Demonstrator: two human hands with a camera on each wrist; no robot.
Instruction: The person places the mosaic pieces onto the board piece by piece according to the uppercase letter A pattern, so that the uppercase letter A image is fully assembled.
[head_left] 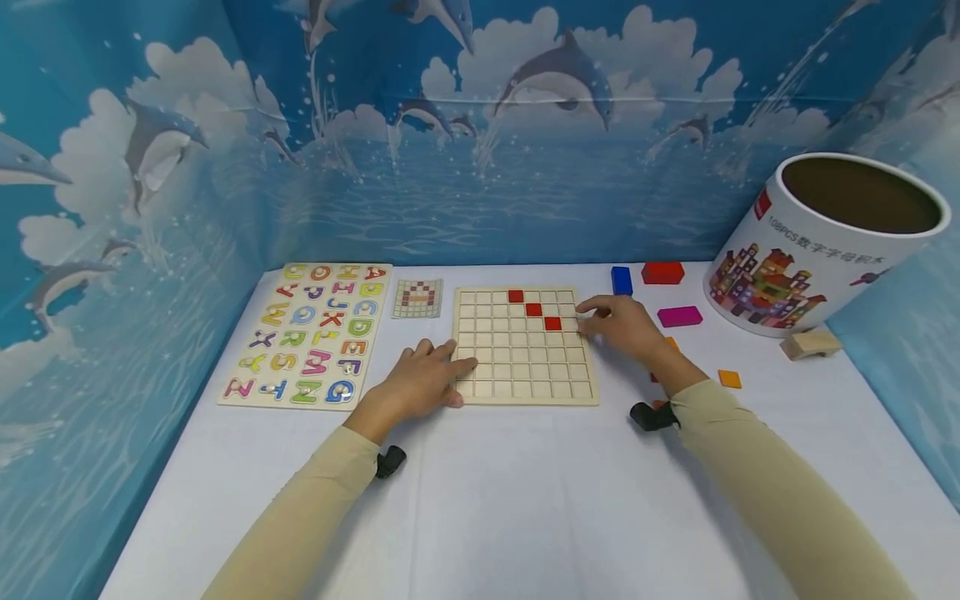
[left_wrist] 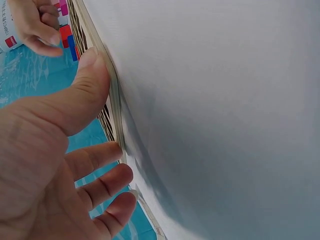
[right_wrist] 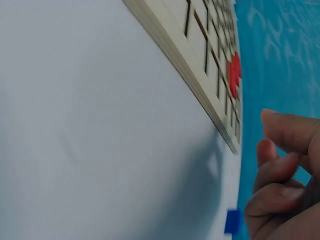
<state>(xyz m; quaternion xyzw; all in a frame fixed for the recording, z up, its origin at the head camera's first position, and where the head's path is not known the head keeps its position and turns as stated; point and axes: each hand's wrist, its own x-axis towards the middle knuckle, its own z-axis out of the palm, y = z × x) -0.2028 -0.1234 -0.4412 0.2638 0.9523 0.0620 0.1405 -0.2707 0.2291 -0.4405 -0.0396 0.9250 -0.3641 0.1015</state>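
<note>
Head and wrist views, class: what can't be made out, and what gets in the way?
- Head view: anything at the bottom of the white bucket, hidden by its front wall.
- Head view: full outlines of the orange piece and red piece, partly covered by the right forearm.
- Right wrist view: whether the right grip holds anything, hidden by its curled fingers.
- Right wrist view: the red tiles' number, lost to blur and steep angle.

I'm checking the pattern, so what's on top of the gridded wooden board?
Three red squares sit diagonally on the gridded wooden board, starting in its far row. The left hand covers part of its left side; whatever lies beneath cannot be seen.
</note>
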